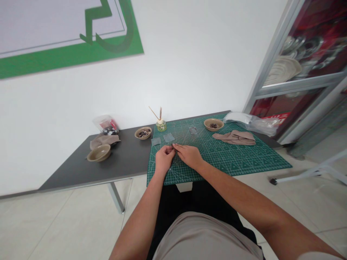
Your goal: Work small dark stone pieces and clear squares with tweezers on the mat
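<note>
Over the green cutting mat [230, 159], my left hand [164, 158] and my right hand [190, 155] meet at the fingertips. The left fingers are curled in a pinch. The right fingers press together against the same spot. Whatever lies between them is too small and hidden to name. Just beyond the hands lie two small clear plastic squares, one on the left [156, 141] and one nearer the middle [168, 137]. A similar clear piece [193, 130] is farther right. A bowl with dark and light small pieces [143, 133] stands to the left.
At the back right, a bowl [214, 124] holds dark pieces, beside a brown cloth [235, 138] and a plastic bag [252, 122]. A reed diffuser [161, 125] stands near the wall. Farther left are another bowl [99, 153], a cloth [104, 141] and a filled bag [107, 126].
</note>
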Demonstrator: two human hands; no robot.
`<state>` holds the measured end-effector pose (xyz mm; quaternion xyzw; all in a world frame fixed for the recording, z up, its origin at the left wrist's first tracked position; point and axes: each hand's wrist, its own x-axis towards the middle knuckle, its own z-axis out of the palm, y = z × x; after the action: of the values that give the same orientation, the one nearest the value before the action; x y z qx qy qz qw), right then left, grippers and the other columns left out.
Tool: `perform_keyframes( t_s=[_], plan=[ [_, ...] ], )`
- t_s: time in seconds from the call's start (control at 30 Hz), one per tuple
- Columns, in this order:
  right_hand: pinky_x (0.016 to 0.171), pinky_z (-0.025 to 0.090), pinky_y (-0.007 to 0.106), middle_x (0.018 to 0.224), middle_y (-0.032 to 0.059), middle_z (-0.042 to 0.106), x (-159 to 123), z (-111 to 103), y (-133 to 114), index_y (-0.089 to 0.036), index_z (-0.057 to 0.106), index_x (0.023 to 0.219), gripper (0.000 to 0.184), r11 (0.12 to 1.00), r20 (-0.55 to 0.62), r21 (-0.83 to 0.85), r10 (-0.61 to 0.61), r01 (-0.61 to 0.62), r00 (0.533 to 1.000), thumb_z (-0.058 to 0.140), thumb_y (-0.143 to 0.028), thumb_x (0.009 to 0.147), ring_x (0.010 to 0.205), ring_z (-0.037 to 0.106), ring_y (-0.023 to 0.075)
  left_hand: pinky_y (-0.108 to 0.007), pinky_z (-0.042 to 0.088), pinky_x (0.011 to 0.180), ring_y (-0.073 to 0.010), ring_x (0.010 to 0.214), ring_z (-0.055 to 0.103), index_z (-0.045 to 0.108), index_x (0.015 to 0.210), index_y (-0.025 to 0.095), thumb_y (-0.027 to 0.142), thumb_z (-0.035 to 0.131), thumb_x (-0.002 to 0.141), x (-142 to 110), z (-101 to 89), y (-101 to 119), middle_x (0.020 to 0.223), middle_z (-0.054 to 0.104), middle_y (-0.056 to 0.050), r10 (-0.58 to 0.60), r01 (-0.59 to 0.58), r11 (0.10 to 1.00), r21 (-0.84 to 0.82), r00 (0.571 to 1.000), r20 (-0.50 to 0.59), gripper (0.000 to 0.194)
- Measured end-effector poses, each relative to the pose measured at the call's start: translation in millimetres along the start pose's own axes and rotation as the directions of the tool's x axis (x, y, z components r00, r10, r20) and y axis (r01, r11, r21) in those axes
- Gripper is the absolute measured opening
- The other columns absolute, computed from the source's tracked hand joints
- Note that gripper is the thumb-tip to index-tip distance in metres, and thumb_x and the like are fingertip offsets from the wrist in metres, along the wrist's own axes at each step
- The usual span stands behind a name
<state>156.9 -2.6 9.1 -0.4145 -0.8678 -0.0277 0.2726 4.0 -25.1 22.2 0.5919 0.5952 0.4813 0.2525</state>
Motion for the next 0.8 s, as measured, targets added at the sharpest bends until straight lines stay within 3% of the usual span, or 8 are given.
perform_keyframes(
  t_s=[0.17,0.37,0.5,0.63,0.8],
  plan=[
    [0.1,0.051,0.033,0.138,0.0052,0.057,0.2,6.0,2.0,-0.021,0.054,0.137,0.044,0.995,-0.025,0.009,-0.098,0.098,0.995,0.05,-0.017,0.094,0.121,0.061,0.018,-0.023,0.035,0.057,-0.0104,0.056,0.046,0.06,0.062,0.018,0.026,0.06,0.077,0.3,0.6,-1.3,0.056,0.052,0.004,0.053,-0.05,0.995,0.087,0.998,-0.023,0.017],
    [0.091,0.056,0.032,0.135,0.006,0.06,0.0,3.1,0.3,-0.02,0.052,0.139,0.044,1.0,-0.01,-0.003,0.0,0.0,1.0,0.047,-0.019,0.095,0.113,0.065,0.0186,-0.024,0.043,0.063,-0.0132,0.065,0.059,0.069,0.084,0.017,0.033,0.065,0.077,0.0,1.5,-5.7,0.072,0.068,0.0,-0.005,0.004,0.999,-0.047,1.0,-0.024,0.018],
    [0.097,0.052,0.031,0.138,0.005,0.057,-0.4,1.9,0.5,-0.02,0.052,0.139,0.045,0.998,-0.022,0.001,-0.069,0.069,0.997,0.047,-0.017,0.094,0.12,0.061,0.0175,-0.024,0.044,0.064,-0.0132,0.064,0.059,0.068,0.08,0.017,0.032,0.063,0.079,-0.6,1.5,-5.7,0.071,0.069,0.0,-0.002,0.002,1.0,-0.01,1.0,-0.03,0.016],
    [0.091,0.055,0.032,0.135,0.0059,0.06,-0.9,1.8,1.4,-0.02,0.052,0.139,0.045,1.0,-0.025,-0.012,-0.009,0.009,1.0,0.047,-0.018,0.094,0.113,0.065,0.0182,-0.024,0.044,0.065,-0.0131,0.065,0.06,0.07,0.085,0.018,0.032,0.065,0.078,-1.2,1.5,-6.1,0.075,0.07,0.0,0.011,-0.011,1.0,-0.019,1.0,-0.026,0.017],
    [0.089,0.055,0.03,0.134,0.0053,0.062,-1.0,0.1,0.1,-0.02,0.054,0.137,0.043,0.999,-0.02,-0.015,-0.035,0.035,0.999,0.048,-0.019,0.095,0.111,0.066,0.0182,-0.025,0.045,0.065,-0.0137,0.065,0.06,0.069,0.081,0.018,0.036,0.065,0.079,-1.1,0.9,-7.1,0.072,0.069,-0.001,0.021,-0.021,0.999,-0.03,1.0,-0.021,0.019]
  ],
)
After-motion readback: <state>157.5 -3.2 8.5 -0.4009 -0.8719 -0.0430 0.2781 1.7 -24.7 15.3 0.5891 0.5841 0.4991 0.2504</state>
